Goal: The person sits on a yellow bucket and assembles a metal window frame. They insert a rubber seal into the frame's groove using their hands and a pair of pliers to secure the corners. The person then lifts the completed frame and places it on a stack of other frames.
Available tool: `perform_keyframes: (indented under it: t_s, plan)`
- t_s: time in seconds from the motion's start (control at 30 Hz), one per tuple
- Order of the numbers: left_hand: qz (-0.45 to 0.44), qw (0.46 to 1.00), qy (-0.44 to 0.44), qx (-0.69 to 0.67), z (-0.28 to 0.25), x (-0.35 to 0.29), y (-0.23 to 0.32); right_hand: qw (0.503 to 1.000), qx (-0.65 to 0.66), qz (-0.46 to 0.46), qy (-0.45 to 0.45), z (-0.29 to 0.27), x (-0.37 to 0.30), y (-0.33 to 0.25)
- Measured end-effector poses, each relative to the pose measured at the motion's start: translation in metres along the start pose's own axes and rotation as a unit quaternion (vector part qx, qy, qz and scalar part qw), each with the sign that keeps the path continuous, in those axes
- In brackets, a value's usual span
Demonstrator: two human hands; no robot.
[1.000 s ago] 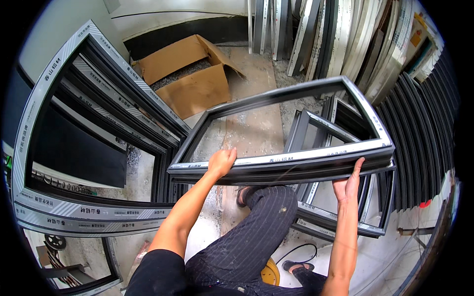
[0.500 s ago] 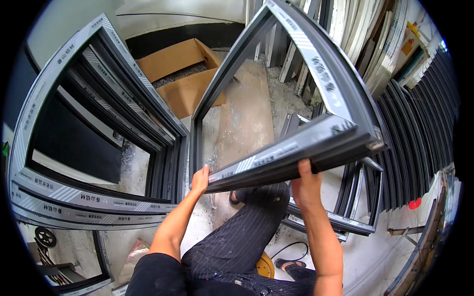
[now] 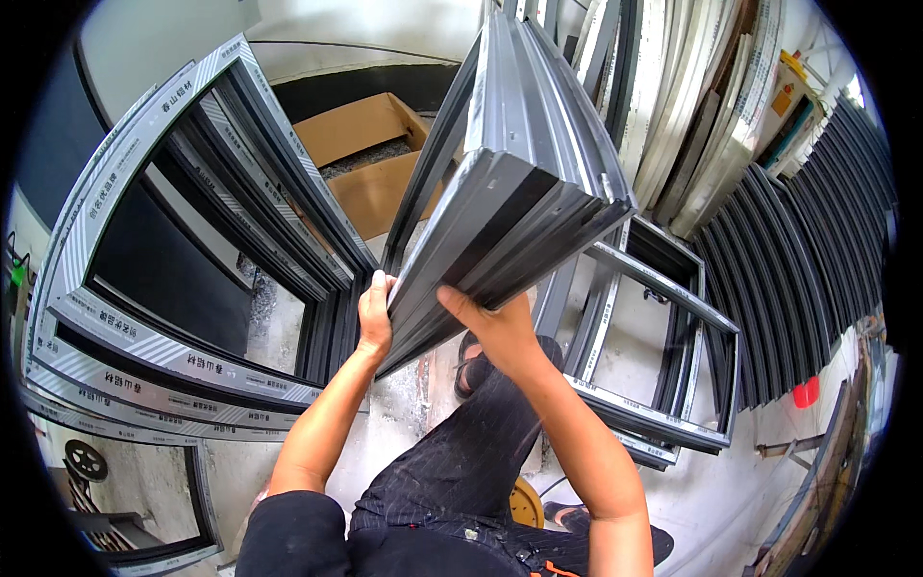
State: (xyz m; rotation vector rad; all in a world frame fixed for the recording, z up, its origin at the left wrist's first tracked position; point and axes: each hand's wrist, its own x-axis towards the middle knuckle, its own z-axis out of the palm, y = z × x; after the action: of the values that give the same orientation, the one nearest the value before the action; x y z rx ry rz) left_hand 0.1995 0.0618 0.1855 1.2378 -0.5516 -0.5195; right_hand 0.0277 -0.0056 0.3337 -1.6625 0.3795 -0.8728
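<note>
A dark grey metal window frame stands tilted in front of me, its grooved outer side turned towards me. At its near left lower edge, my left hand is closed round the profile. My right hand grips the underside farther right, with the thumb lying on the grooved face and the other fingers partly hidden. Just left of the held frame leans a stack of similar frames with pale printed film. To the right, smaller dark frames lean near my leg.
An open cardboard box lies beyond the frames. Long profiles stand against the back right, beside a row of black ribbed strips. Below me is a yellow round stool. A black wheel shows at lower left.
The held frame has turned, so its grooved outer side now faces me instead of its film-covered face. My right hand has moved left, nearer my left hand.
</note>
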Motion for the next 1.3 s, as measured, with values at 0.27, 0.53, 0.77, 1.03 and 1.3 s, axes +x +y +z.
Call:
perform_keyframes:
  t_s: [0.27, 0.53, 0.77, 1.03, 1.3]
  plan:
    - [0.008, 1.0, 0.019, -0.006, -0.017, -0.03, 0.036, 0.999, -0.03, -0.03, -0.022, 0.028, -0.017, -0.01]
    - [0.034, 0.993, 0.097, -0.062, -0.051, -0.044, 0.05, 0.991, -0.083, -0.055, -0.093, 0.072, -0.004, -0.02]
    - [0.093, 0.986, 0.098, -0.093, -0.124, -0.026, 0.0, 0.985, -0.075, -0.03, -0.155, 0.131, 0.002, -0.024]
    - [0.1, 0.946, 0.307, -0.035, -0.113, -0.111, 0.073, 0.942, -0.261, -0.135, -0.16, 0.069, -0.086, -0.014]
    - [0.046, 0.946, -0.049, 0.318, -0.02, -0.144, 0.06, 0.918, -0.28, 0.28, -0.005, -0.071, -0.237, 0.004]
